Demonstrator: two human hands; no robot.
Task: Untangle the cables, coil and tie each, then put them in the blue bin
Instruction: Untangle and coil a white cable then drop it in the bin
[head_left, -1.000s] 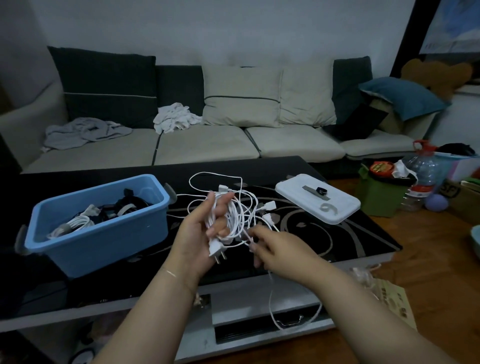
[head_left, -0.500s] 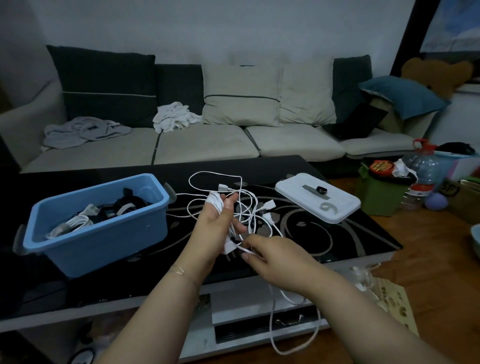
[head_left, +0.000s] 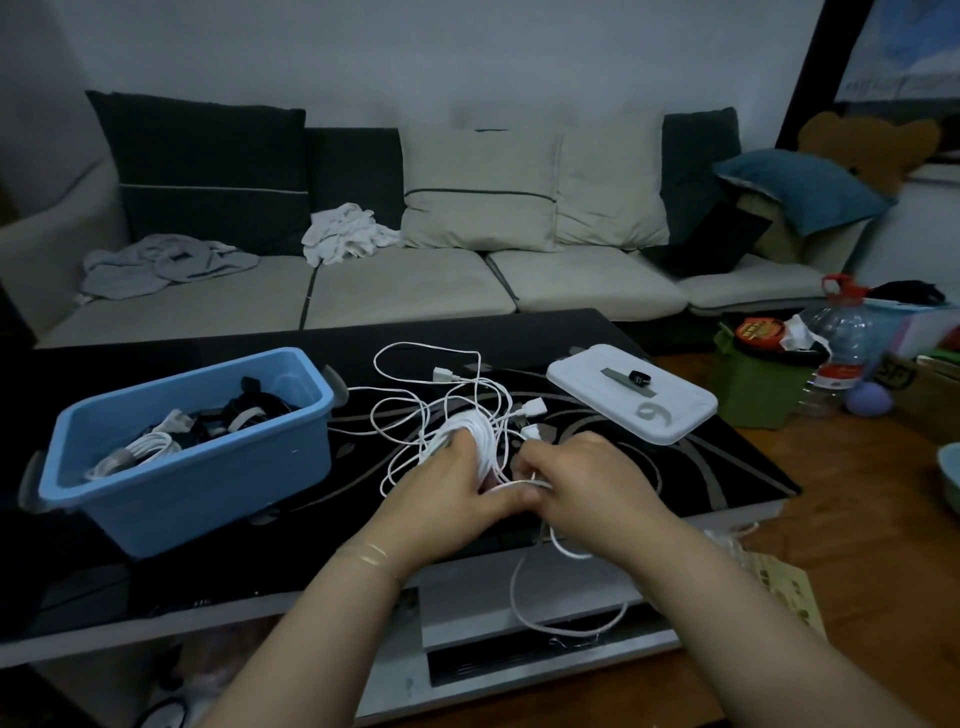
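Coils of white cable sit wound around the left hand, whose fingers curl through the loops so the hand serves as a former that keeps the turns together. The right hand is closed close beside it, its grip pinching a strand of the same cable just where it meets the bundle, apparently to feed and tension the next turn. From that pinch the free tail drops over the worktop's near edge and hangs in a slack loop in front of the lower shelf, which suits a cable being drawn up a little at a time.

Behind the hands, the rest of the white tangle lies spread on the black glass worktop, with several plug ends lying loose among the loops; it is hard to tell how many separate cables are in it. To the left stands the blue bin, near the hands and already holding coiled black and white cables, so finished bundles need only a short reach. The bin's white lid rests to the right, with a few small ties on top, handy for binding the coil once winding is done.

By my reading, the task is partway through: this coil is not yet tied.
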